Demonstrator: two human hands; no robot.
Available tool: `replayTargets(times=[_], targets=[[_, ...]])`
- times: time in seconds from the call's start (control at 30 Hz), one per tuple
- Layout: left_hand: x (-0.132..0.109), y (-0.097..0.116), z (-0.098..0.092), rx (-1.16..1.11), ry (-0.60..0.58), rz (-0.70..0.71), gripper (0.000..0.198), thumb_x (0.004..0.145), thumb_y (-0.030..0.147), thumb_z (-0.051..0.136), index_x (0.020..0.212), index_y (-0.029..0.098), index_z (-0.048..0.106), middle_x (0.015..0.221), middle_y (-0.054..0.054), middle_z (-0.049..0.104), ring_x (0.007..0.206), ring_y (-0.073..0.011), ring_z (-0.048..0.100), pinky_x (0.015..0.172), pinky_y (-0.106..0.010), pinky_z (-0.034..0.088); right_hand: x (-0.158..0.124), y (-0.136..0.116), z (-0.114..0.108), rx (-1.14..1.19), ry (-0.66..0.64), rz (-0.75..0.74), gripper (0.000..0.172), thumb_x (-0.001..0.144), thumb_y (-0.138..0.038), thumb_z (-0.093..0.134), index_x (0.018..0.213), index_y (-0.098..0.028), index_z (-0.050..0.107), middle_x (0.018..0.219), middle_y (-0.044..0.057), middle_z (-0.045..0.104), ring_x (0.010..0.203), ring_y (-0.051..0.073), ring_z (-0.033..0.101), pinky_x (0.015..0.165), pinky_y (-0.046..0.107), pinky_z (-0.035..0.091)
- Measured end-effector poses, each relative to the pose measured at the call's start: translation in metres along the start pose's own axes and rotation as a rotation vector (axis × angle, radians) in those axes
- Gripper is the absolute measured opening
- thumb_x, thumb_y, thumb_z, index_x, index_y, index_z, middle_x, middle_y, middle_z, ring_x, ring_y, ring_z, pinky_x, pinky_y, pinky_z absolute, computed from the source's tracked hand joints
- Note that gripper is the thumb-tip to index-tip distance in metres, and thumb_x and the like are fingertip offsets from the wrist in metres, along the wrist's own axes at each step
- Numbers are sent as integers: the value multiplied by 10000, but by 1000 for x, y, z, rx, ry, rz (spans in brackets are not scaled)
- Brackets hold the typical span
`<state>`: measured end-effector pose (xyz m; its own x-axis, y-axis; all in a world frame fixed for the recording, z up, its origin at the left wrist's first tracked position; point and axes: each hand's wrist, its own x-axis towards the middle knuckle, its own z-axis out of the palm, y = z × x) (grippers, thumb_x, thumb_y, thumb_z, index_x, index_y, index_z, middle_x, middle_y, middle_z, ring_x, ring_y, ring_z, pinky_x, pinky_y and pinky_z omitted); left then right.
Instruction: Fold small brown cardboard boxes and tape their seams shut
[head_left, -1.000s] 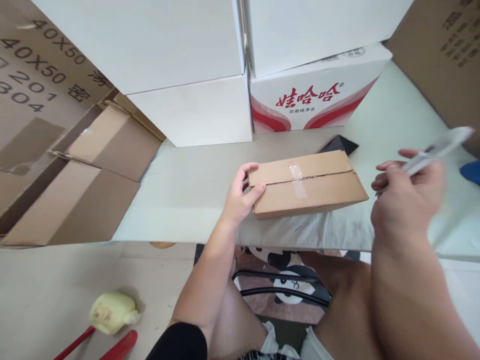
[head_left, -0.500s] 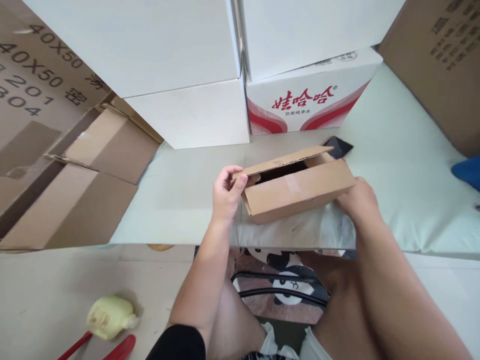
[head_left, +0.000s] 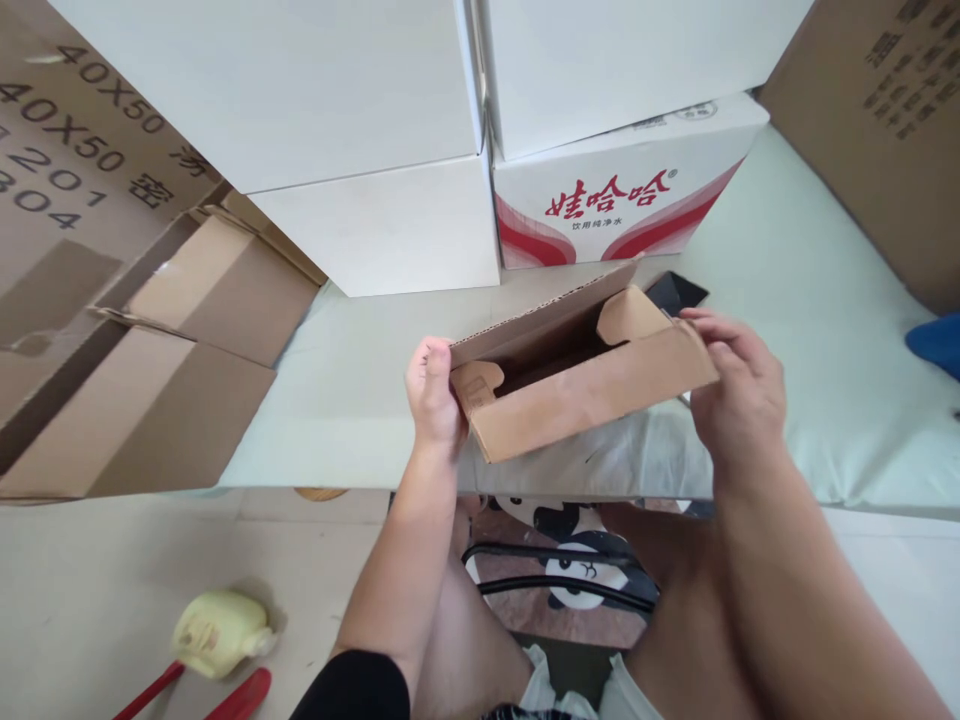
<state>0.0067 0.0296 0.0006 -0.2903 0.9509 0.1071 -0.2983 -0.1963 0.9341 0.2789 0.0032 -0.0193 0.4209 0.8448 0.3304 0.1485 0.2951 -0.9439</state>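
Observation:
Between my hands is a small brown cardboard box [head_left: 600,396], tilted, with its top flaps apart and its dark inside partly showing. My left hand [head_left: 436,392] grips the box's left end, thumb along the edge. At the right end my right hand [head_left: 739,385] is closed round the corner, its fingers over the side flap. Behind the box's right end, a black angular object [head_left: 677,292] lies on the pale green cloth; the box and hand partly hide it.
White cartons [head_left: 375,240] and a white box with red print [head_left: 622,205] stand behind. Brown cardboard boxes [head_left: 172,420] fill the left, and another large carton [head_left: 877,130] stands right. A blue object [head_left: 934,345] sits at the right edge. A yellow bottle [head_left: 223,632] lies on the floor.
The box's upper flap has been lifted wider, so the inside and side flaps show more. My right hand has moved up along the right end; my left hand has shifted slightly left.

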Motion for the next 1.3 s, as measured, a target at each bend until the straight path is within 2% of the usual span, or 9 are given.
replayTargets(times=[0.1,0.23,0.43,0.57,0.67,0.8,1.03,1.13,1.3], targets=[[-3,2,0,-7,16,-10,529,765,703,744,740,209,557,672,29,512,615,-119,541,578,-251,455,-10,-24,-2,94,-142,-124,166,854,-317,632,866,-260,788,1246,65,698,1209,248,625,1070,435,468],[-2,2,-3,36,-56,71,525,806,712,702,730,216,547,689,22,498,619,-122,512,576,-259,442,-14,-39,-11,-22,-428,-180,368,963,-422,464,1009,-339,820,1423,27,575,1316,266,536,1113,459,434],[6,-4,-4,162,-231,369,426,854,607,726,891,260,482,807,27,518,730,-127,565,738,-295,494,-14,-47,-22,-163,-738,-254,526,1015,-511,299,1205,-389,775,1710,-87,230,1479,341,384,1235,542,276],[11,-5,-7,312,-175,702,281,915,450,709,934,286,482,926,19,506,769,-132,562,783,-336,500,-16,-61,-22,-244,-815,-313,497,1022,-440,313,1202,-352,767,1704,-74,281,1610,330,146,1270,526,232],[12,-2,-12,444,-248,777,132,945,371,657,866,272,620,988,-21,495,855,-174,566,839,-401,509,-16,-62,-19,-234,-782,-367,503,1028,-462,300,1026,-302,776,1668,-41,329,1600,332,176,1232,513,302],[5,7,-17,564,-398,669,252,944,381,577,781,260,726,1127,-76,473,997,-232,549,920,-463,535,-14,-46,-14,-234,-631,-341,594,1019,-581,270,921,-249,753,1603,43,358,1513,369,332,1212,561,317],[5,22,-14,700,-797,496,396,940,441,482,871,249,821,1211,-146,512,1279,-337,439,1024,-520,494,-16,-12,-7,-151,-434,-226,645,977,-707,286,842,-272,743,1621,-24,313,1423,331,441,1218,569,319],[6,23,-12,697,-812,414,482,946,558,433,844,247,787,960,-147,549,1277,-360,451,1075,-550,444,-18,-12,-4,-102,-351,-147,655,945,-757,316,793,-262,718,1608,-13,336,1437,361,447,1206,619,330],[-1,24,-12,609,-571,391,478,927,625,457,659,253,592,823,-103,565,1137,-339,550,934,-495,502,-20,-26,3,125,-162,-136,545,891,-712,462,677,-234,611,1458,23,472,1384,357,529,1150,556,430]])
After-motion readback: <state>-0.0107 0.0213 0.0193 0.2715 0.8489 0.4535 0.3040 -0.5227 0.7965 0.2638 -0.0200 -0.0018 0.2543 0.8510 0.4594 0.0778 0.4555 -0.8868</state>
